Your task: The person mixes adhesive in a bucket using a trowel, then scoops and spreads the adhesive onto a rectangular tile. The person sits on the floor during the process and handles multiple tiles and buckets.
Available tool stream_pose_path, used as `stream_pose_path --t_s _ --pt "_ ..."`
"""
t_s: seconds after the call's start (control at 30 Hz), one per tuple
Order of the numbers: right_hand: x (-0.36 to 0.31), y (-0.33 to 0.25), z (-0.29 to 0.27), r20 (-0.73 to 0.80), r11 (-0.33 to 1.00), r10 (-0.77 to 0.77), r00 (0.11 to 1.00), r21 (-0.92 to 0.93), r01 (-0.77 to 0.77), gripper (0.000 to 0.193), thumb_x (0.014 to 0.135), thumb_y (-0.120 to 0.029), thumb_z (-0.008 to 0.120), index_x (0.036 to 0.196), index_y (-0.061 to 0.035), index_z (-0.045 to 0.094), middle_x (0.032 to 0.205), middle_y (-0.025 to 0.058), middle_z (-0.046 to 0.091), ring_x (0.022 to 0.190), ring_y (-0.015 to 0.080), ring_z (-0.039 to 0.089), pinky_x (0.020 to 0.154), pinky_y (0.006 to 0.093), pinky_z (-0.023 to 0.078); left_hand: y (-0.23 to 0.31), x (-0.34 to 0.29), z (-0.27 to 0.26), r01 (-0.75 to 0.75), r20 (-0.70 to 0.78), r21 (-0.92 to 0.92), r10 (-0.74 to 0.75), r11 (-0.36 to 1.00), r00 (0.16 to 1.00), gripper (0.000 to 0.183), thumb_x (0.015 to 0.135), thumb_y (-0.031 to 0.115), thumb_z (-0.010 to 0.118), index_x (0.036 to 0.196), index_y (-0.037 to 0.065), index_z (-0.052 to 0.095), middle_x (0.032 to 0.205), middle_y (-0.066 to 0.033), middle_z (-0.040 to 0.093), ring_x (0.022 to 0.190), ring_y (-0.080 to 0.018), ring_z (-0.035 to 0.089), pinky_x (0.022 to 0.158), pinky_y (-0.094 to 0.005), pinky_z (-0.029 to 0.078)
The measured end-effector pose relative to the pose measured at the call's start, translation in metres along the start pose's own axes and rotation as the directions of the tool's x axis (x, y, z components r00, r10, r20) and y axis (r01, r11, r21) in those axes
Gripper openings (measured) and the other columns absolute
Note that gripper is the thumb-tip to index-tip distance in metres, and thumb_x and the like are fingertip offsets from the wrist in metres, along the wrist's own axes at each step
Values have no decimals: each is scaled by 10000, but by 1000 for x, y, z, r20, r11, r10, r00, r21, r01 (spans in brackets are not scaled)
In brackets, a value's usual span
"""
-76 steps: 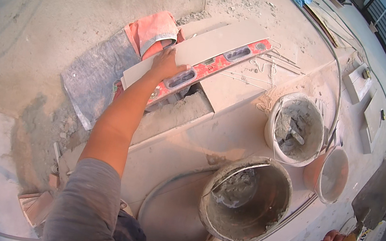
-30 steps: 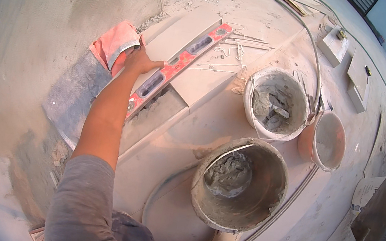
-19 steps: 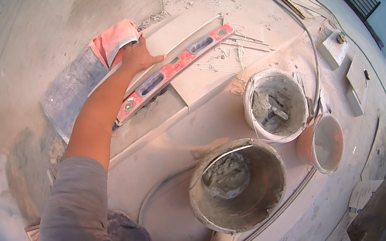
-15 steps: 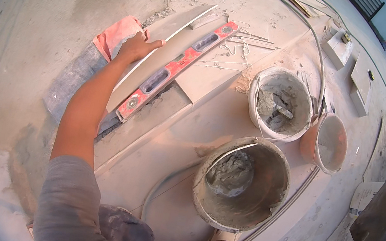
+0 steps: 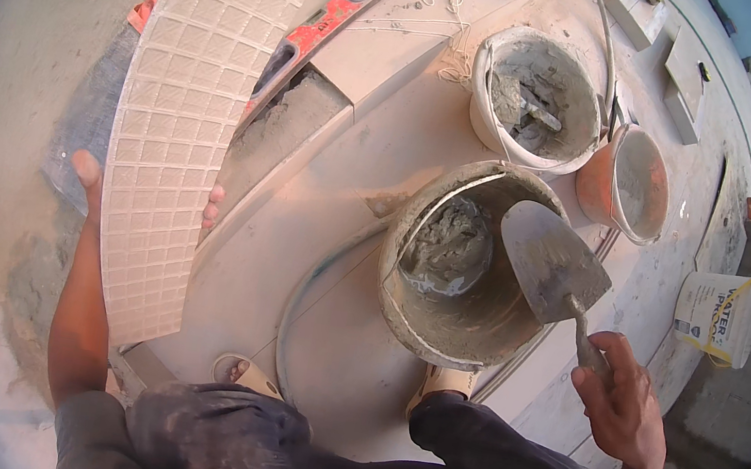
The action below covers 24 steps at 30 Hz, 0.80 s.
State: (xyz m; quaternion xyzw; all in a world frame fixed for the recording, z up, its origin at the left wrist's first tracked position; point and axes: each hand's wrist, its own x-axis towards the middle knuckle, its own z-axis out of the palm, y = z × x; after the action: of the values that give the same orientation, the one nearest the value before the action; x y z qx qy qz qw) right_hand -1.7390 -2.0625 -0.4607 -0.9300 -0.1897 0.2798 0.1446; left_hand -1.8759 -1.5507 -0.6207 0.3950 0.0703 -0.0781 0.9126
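The left hand (image 5: 146, 193) grips a long tile (image 5: 180, 115) from behind, thumb and fingertips wrapped round its edges, grid-patterned back upward, at the left of the frame; the right hand (image 5: 621, 401), lower right, is closed on the handle of a trowel (image 5: 552, 267), whose blade hangs over the mortar bucket (image 5: 459, 267) at centre; a red spirit level (image 5: 331, 16) lies just beside the tile; a white bucket (image 5: 535, 93) and an orange bucket (image 5: 627, 181) stand upper right.
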Motion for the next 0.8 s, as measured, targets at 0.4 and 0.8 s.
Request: stream_pose_path --t_s 0.4,0.8 --pt "123 9 87 188 837 -38 981 -530 134 253 974 -246 520 1059 -16 583 848 211 676 807 374 693 686 494 538 -69 -61 42 -76 -64 14 76 997 995 1249 597 668 856 1477 -36 316 1261 -306 545 1136 -409 587 922 -484 504" --pt "144 56 115 138 842 -46 989 -527 113 272 935 -292 601 964 -28 661 854 172 702 804 313 716 710 432 578 -123 -45 82 -11 -40 -105 6 994 999 1234 610 622 813 1477 -88 297 1357 -292 498 1251 -376 551 1110 -452 438"
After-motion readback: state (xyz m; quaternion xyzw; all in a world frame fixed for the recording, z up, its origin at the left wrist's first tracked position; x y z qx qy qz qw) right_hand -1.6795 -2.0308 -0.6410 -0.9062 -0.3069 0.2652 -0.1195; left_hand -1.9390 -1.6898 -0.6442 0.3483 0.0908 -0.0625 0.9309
